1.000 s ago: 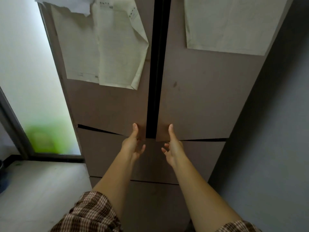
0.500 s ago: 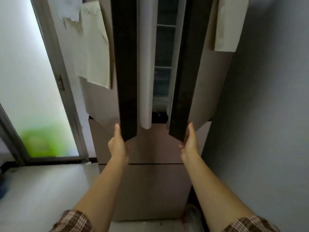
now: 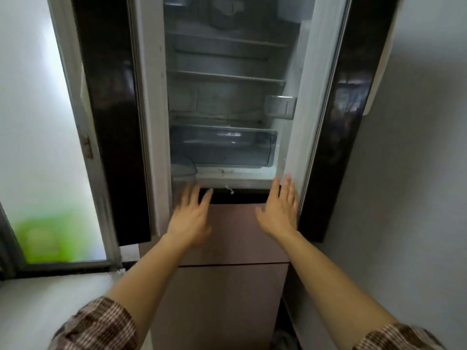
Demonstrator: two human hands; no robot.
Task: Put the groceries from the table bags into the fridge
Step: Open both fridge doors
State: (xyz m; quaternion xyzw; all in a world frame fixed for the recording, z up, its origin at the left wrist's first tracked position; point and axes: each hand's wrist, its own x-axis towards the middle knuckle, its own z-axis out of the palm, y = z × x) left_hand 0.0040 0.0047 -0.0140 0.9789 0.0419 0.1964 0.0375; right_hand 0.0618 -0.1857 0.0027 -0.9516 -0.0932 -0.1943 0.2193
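Observation:
The fridge stands open in front of me, its left door and right door swung wide. Inside are glass shelves and a clear drawer at the bottom. My left hand is blurred, with spread fingers, below the left door's inner edge and holding nothing. My right hand is flat, its straight fingers against the lower inner edge of the right door. No groceries or bags are in view.
A dark container sits on the top shelf. A small door bin hangs on the right door. Brown lower drawer fronts are closed. A grey wall is close on the right, a frosted glass door on the left.
Both fridge doors went from closed to wide open. My hands let go of the door edges and now spread flat near the lower opening. The camera has moved closer.

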